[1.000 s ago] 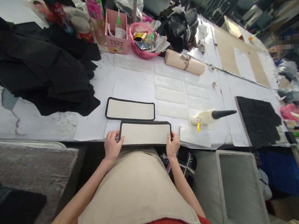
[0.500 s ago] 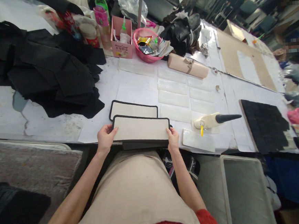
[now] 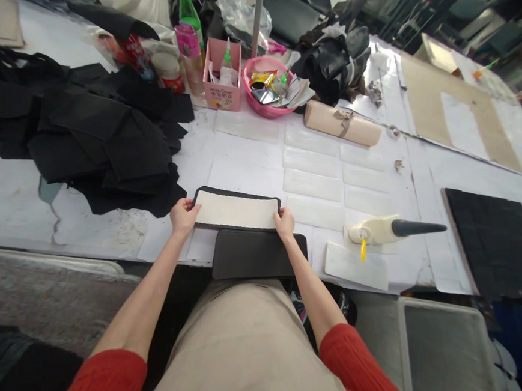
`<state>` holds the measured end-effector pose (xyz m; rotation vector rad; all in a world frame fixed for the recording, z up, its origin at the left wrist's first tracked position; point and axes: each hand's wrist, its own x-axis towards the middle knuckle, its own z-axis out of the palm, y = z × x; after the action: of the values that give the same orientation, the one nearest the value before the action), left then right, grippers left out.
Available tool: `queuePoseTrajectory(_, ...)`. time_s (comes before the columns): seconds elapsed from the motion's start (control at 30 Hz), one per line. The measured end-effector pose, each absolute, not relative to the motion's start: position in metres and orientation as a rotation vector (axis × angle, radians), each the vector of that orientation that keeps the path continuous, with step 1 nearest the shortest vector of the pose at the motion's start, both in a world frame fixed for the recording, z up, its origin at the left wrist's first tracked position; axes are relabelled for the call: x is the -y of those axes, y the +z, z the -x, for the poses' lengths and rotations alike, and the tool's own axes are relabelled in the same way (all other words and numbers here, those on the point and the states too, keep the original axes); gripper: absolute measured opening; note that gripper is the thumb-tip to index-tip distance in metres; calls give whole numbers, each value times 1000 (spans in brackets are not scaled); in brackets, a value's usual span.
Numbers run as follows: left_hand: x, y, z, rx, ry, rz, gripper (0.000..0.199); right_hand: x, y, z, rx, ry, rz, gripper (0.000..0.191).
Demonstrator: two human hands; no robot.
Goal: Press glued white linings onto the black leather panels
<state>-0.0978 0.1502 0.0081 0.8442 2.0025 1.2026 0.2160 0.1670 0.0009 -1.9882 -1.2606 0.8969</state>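
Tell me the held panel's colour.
The panel is off-white, bordered in black; see the head view.

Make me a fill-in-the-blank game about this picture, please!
1. The left hand and right hand hold a panel whose rim is coloured ____.
2. The bowl beside the box is coloured ____.
3. The sleeves are coloured ____.
4. In the picture, the black pile is to the ____ of the box.

Missing words: black; pink; red; left.

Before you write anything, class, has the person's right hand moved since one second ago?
Yes: judged against the pink bowl, the right hand has moved forward, closer to it, and somewhat left, gripping the cream panel.
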Motion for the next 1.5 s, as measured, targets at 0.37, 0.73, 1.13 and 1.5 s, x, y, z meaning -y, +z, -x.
queuePoseTrajectory(0.37,-161,1,99,-2104,1152,-1013,30,-171,3,-216,1395,842,2055,19)
queuePoseTrajectory(0.73,-151,17,80,-2203,822,-1744,49,-163,17,-207,1622,551,2177,32)
queuePoseTrajectory(1.13,-203,-8,30,-1490,297,-2443,63,-176,9,-168,1969,877,1947,11)
queuePoseTrajectory(1.5,-204,-9,30,-1499,246,-2460,62,-182,2,-173,1901,969,1912,13)
